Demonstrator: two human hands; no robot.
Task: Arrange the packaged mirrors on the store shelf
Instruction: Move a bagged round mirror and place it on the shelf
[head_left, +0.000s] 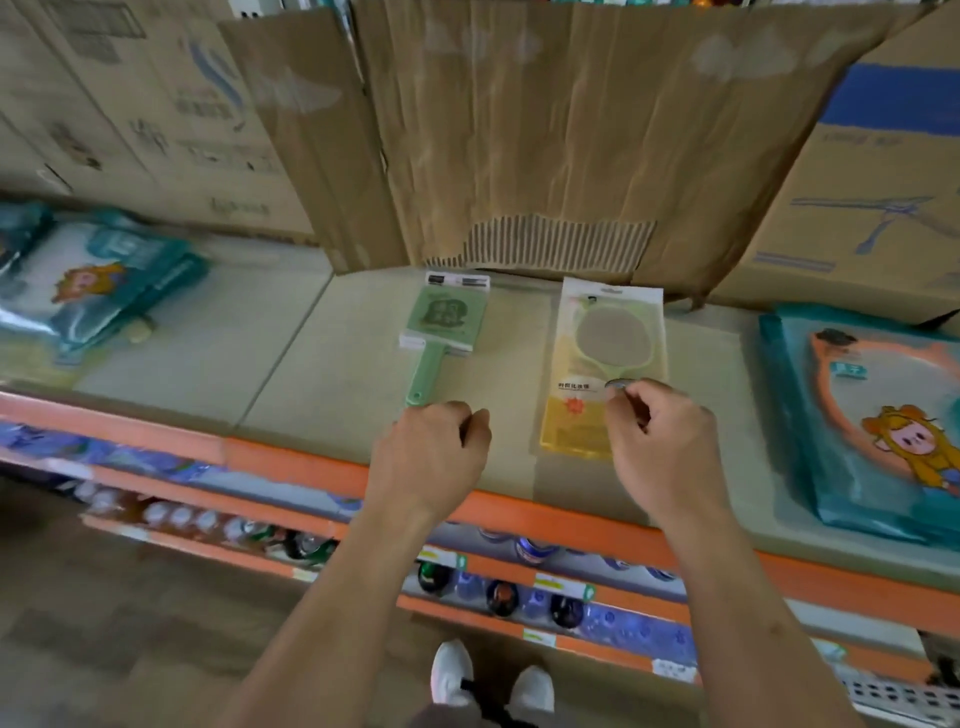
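head view: my right hand (665, 447) pinched the yellow packaged mirror (608, 338), likely to square it beside the green mirror (447, 317); left hand (431, 457) curled, empty.

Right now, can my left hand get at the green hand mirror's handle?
Probably yes. Your left hand is just short of the handle end of the green hand mirror, with nothing lying between. The packaged oval mirror lies apart, pinched by your right hand.
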